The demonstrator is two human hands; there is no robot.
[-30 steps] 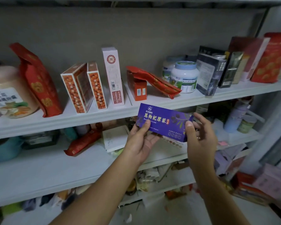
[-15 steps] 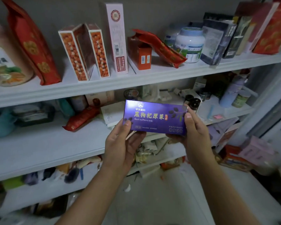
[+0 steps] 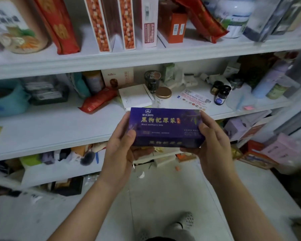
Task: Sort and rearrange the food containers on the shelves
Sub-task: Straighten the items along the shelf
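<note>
You're getting a dim, flat, bluish feed: soft even light, only faint shadows. Darkest spots sit under the upper shelf (image 3: pixel 146 58) and in the bays below it. Gold print on the purple box (image 3: pixel 165 126) reads clear on top and smears on its lower face. Frame edges blur, and shelf lines bow from the wide lens.

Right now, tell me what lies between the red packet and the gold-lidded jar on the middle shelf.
A flat white box lies between packet and jar, in the head view.
</note>
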